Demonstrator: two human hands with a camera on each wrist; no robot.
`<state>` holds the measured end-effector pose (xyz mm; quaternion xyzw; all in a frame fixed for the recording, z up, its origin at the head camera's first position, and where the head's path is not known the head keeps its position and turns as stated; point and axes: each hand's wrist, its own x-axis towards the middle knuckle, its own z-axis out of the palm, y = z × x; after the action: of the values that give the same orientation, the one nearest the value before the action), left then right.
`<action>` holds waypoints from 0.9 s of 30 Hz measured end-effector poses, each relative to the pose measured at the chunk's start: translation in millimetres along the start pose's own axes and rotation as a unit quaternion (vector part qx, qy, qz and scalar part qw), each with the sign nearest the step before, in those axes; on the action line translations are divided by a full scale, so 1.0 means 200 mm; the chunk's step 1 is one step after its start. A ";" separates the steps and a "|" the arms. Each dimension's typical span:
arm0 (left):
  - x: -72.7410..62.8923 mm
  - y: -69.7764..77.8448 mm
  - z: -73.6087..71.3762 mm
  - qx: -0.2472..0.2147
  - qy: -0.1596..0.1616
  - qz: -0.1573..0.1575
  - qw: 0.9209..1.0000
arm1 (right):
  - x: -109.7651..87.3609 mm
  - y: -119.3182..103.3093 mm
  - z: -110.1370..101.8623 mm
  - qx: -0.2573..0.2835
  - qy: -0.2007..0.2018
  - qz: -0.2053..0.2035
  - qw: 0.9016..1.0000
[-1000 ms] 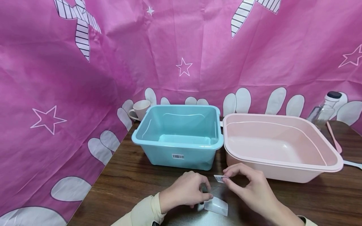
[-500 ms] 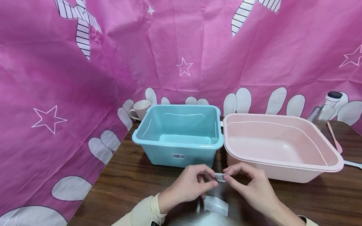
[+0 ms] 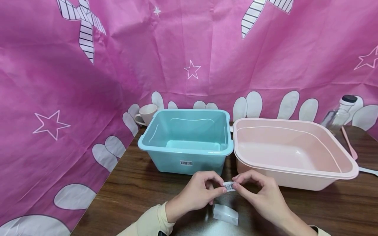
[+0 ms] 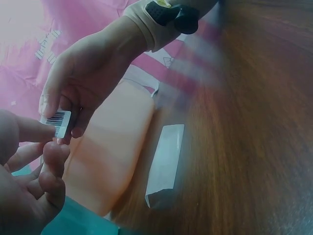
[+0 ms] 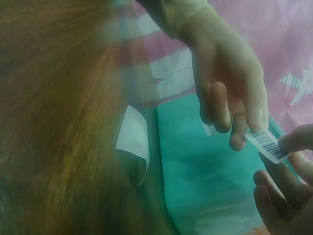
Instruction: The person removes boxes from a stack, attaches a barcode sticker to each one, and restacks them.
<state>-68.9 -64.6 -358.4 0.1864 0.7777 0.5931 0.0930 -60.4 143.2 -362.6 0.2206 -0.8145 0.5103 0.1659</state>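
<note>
A small white barcode sticker (image 3: 228, 186) is stretched between both hands, held above the table in front of the two tubs. My left hand (image 3: 198, 191) pinches its left end between thumb and forefinger. The thumb and forefinger of my right hand (image 3: 262, 196) grip the opposite end. In the right wrist view, the black bars of the barcode sticker (image 5: 268, 145) face up between the fingertips. Below the hands, a curled strip of white backing paper (image 3: 225, 214) lies on the table. The front wall of the blue tub (image 3: 189, 157) bears another barcode label (image 3: 186, 163).
A pink tub (image 3: 289, 177) stands right beside the blue one. Behind them are a white mug (image 3: 147, 113) at the left and a clear bottle with a black cap (image 3: 338, 114) at the right. A pink utensil (image 3: 349, 143) lies near the bottle. Pink cloth hangs behind.
My left hand has moved up from the backing paper to the sticker and taken its left end. The right hand has stayed nearly in place, still pinching the sticker.
</note>
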 end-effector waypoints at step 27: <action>0.00 -0.02 0.03 -0.017 0.037 -0.007 0.999 | 0.00 0.01 0.01 -0.052 0.000 -0.025 0.998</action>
<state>-67.8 -60.8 -364.0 0.1574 0.7717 0.6121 0.0714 -60.9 143.1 -365.5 0.2318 -0.8340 0.4634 0.1897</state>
